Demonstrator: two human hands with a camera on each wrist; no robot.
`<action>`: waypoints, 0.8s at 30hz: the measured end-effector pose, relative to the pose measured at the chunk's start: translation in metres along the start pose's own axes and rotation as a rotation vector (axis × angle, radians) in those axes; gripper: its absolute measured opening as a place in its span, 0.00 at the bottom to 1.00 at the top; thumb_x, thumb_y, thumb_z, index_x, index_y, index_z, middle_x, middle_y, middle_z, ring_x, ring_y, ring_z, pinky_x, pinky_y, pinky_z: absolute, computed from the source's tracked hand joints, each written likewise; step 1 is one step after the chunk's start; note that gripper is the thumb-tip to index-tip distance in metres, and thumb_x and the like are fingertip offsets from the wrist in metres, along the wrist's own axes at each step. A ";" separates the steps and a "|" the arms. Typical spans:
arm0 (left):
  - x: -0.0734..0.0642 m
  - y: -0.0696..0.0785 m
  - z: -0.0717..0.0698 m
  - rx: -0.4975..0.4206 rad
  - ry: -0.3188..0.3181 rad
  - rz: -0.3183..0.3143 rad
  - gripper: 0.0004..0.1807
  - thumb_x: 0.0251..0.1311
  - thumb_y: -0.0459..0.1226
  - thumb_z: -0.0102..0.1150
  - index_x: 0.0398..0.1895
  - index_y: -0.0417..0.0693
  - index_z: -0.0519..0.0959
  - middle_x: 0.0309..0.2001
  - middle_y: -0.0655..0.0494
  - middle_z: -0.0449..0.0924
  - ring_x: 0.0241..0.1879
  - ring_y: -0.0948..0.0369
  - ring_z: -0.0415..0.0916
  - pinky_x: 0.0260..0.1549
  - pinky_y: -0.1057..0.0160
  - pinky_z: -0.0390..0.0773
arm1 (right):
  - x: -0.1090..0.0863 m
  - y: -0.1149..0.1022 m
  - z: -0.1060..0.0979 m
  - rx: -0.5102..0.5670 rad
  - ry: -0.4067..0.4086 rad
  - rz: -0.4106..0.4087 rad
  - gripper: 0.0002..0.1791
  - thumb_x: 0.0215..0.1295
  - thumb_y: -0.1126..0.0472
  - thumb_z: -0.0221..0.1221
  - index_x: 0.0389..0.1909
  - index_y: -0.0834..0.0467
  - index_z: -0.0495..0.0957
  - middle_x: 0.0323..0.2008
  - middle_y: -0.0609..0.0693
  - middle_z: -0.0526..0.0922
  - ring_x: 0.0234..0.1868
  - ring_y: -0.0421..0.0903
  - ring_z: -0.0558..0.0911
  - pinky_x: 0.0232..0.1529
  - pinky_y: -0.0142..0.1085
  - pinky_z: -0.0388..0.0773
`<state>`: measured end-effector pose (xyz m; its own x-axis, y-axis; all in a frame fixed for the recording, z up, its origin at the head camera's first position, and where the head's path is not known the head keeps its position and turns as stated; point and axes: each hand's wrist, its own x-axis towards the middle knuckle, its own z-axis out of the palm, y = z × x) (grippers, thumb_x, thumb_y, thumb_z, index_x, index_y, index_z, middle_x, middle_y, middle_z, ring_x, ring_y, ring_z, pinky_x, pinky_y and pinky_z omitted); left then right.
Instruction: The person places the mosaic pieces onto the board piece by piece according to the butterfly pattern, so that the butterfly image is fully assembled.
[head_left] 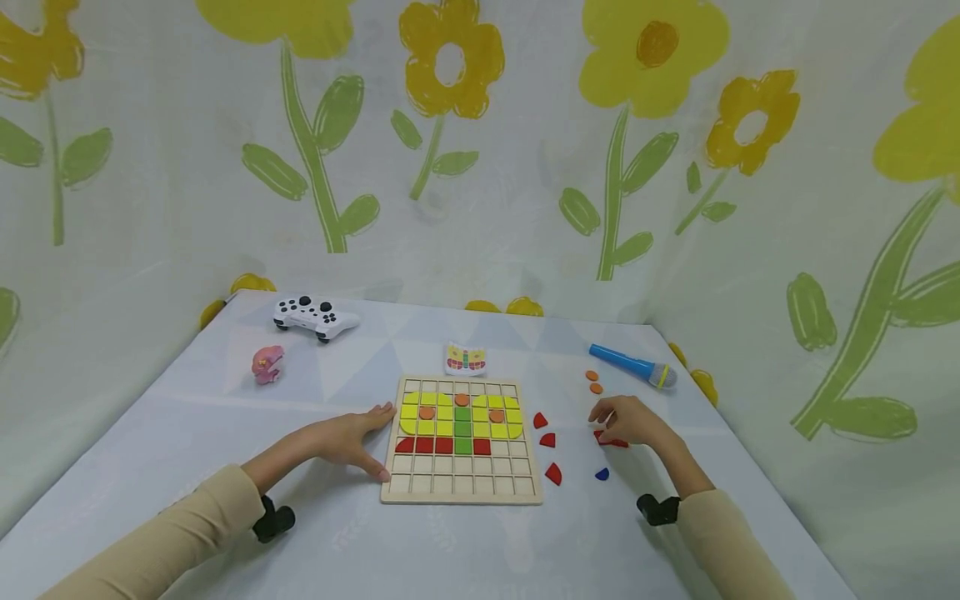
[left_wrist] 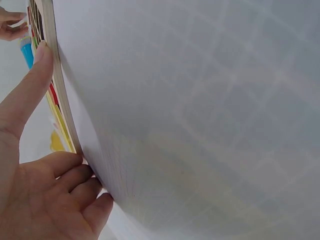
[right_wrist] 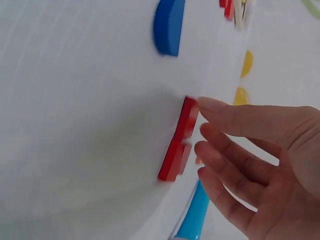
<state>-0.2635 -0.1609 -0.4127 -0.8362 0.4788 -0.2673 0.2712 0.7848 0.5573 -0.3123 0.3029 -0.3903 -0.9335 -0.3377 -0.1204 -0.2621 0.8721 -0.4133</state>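
Note:
A wooden grid board (head_left: pixel 461 498) lies mid-table, with yellow, green, orange and red tiles forming a pattern in its squares. My left hand (head_left: pixel 347 437) rests at the board's left edge, thumb and index finger spread apart. In the left wrist view, the thumb touches the rim and the other fingers bend loosely beside it. To the right of the board, my right hand (head_left: pixel 632 419) is over two red pieces (right_wrist: pixel 175 157). Its thumb is close to one of them, and no piece is seen gripped. A dark blue piece (head_left: pixel 602 474) lies nearer the front.
Several red quarter-round pieces (head_left: pixel 548 440) lie just right of the board. Two orange discs (head_left: pixel 592 376) and a blue toy microphone (head_left: pixel 626 363) are farther back. A butterfly picture card (head_left: pixel 466 360) stands behind the board. At back left are a white game controller (head_left: pixel 311 317) and a pink toy (head_left: pixel 267 365).

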 end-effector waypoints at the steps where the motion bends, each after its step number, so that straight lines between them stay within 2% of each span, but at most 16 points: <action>1: 0.000 0.000 0.000 0.001 0.000 0.001 0.60 0.42 0.51 0.76 0.74 0.36 0.53 0.74 0.38 0.47 0.73 0.42 0.43 0.66 0.40 0.52 | -0.001 0.002 -0.001 0.003 -0.014 0.004 0.12 0.52 0.71 0.68 0.38 0.60 0.82 0.34 0.50 0.80 0.37 0.48 0.77 0.38 0.40 0.80; 5: 0.000 -0.001 0.000 -0.002 0.000 -0.006 0.60 0.42 0.52 0.76 0.74 0.37 0.53 0.74 0.39 0.47 0.73 0.43 0.43 0.67 0.42 0.52 | -0.005 0.008 -0.002 0.003 -0.037 0.030 0.11 0.52 0.70 0.69 0.37 0.59 0.81 0.32 0.47 0.78 0.35 0.46 0.74 0.37 0.39 0.79; 13: 0.000 0.000 0.000 -0.002 0.001 0.004 0.60 0.42 0.52 0.76 0.74 0.36 0.53 0.74 0.39 0.47 0.73 0.42 0.43 0.67 0.42 0.52 | -0.004 0.011 0.001 0.008 -0.002 -0.002 0.12 0.50 0.69 0.71 0.32 0.59 0.77 0.28 0.47 0.76 0.32 0.46 0.73 0.36 0.38 0.77; 18: 0.001 -0.001 -0.001 -0.004 0.001 0.002 0.60 0.42 0.52 0.76 0.74 0.37 0.53 0.74 0.39 0.47 0.73 0.43 0.43 0.67 0.42 0.52 | -0.002 0.006 0.005 0.039 0.042 -0.021 0.11 0.52 0.68 0.70 0.29 0.57 0.76 0.27 0.45 0.78 0.31 0.44 0.75 0.33 0.35 0.77; 24: 0.001 -0.002 0.000 -0.005 -0.001 -0.004 0.60 0.42 0.52 0.76 0.74 0.37 0.53 0.74 0.39 0.47 0.73 0.42 0.43 0.67 0.41 0.52 | 0.000 -0.014 0.012 0.077 0.084 -0.106 0.07 0.57 0.70 0.65 0.32 0.57 0.79 0.28 0.45 0.80 0.31 0.43 0.77 0.36 0.37 0.81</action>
<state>-0.2646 -0.1615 -0.4142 -0.8369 0.4758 -0.2705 0.2654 0.7850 0.5598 -0.3055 0.2862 -0.3948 -0.9196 -0.3929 0.0025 -0.3441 0.8022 -0.4880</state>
